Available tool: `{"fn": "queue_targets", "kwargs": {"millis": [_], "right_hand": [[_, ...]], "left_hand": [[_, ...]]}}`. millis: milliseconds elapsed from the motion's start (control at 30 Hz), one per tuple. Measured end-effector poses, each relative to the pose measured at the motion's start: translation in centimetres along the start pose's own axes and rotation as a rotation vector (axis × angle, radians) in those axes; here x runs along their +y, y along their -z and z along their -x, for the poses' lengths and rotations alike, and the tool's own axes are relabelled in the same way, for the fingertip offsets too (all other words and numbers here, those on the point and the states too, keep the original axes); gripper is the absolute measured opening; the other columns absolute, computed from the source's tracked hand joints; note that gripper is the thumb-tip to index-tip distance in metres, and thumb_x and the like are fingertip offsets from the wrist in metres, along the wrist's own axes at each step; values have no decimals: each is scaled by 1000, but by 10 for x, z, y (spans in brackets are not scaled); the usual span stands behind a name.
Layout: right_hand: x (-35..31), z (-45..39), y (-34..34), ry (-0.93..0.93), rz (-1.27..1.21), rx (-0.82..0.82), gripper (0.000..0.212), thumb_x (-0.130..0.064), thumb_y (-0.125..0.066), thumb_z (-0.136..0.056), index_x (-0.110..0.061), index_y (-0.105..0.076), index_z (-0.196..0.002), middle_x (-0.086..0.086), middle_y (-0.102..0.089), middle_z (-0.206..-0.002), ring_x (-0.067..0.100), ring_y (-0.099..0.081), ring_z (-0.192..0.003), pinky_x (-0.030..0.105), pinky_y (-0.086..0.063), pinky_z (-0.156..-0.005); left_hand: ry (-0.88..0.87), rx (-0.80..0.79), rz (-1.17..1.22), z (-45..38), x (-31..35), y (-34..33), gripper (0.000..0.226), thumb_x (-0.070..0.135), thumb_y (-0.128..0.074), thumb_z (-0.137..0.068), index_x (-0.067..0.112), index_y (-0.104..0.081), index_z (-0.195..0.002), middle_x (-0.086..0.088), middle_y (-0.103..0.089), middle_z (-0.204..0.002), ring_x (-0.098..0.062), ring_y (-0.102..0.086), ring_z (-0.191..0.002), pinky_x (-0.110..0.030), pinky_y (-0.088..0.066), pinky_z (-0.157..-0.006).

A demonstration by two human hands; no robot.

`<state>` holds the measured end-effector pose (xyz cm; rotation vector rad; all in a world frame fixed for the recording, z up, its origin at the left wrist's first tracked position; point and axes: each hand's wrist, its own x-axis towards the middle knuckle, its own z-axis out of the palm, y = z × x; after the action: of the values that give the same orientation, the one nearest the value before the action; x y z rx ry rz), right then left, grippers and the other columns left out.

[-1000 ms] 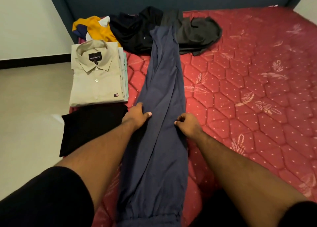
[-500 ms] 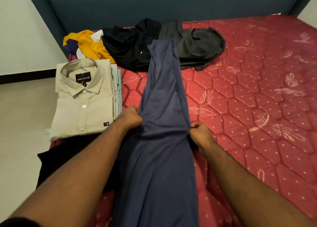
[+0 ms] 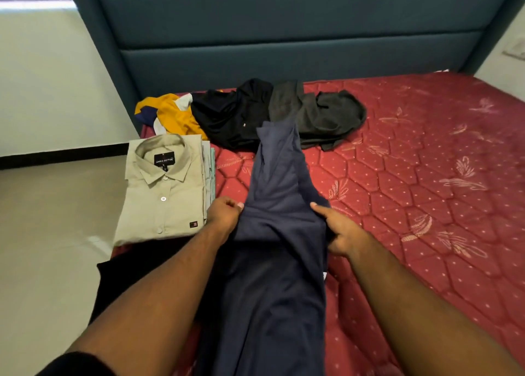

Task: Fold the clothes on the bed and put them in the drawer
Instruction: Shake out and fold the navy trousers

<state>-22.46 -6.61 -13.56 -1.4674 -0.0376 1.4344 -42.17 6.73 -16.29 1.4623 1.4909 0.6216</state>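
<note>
Long navy blue trousers (image 3: pixel 279 193) lie lengthwise on the red mattress (image 3: pixel 426 205), raised at their middle. My left hand (image 3: pixel 224 215) grips their left edge and my right hand (image 3: pixel 338 227) pinches their right edge, both at mid-length. A folded beige shirt (image 3: pixel 163 193) sits on a small stack at the bed's left edge. A folded black garment (image 3: pixel 133 273) lies below it, partly hidden by my left arm. Unfolded clothes lie near the headboard: a yellow garment (image 3: pixel 170 114), a black one (image 3: pixel 233 114) and a dark grey one (image 3: pixel 326 117).
The padded teal headboard (image 3: pixel 284 34) stands at the far end. The bed's left edge drops to a pale tiled floor (image 3: pixel 51 233). The right half of the mattress carries no clothes. No drawer is in view.
Both hands have closed on the trousers' edges at mid-length and lifted the fabric, drawing the far end nearer. The view has tilted up toward the headboard.
</note>
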Motion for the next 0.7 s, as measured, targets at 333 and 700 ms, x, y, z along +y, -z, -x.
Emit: {"fn": "queue_targets", "kwargs": {"millis": [333,700], "right_hand": [[78,115,-1,308,226,212,27,8,-61,-84,-13,-55,-99,13,-62,-80,19,-57,-55,26,-50,-47],[207,136,53,221,638,286,33,-36,-81,-64,-7,-65,-69,6,-67,-68,19,-63,-60,28,-54,-59]], "left_hand": [[180,-420,-500,147,-2,72,55,33,-74,-85,-2,-57,-124,-12,-60,-123,-28,-59,-103,-34,-47,-84],[223,-393,12,261,-102,70,20,8,-65,-92,13,-54,-108,-5,-56,-99,-11,-50,-71,-23,-37,-53]]}}
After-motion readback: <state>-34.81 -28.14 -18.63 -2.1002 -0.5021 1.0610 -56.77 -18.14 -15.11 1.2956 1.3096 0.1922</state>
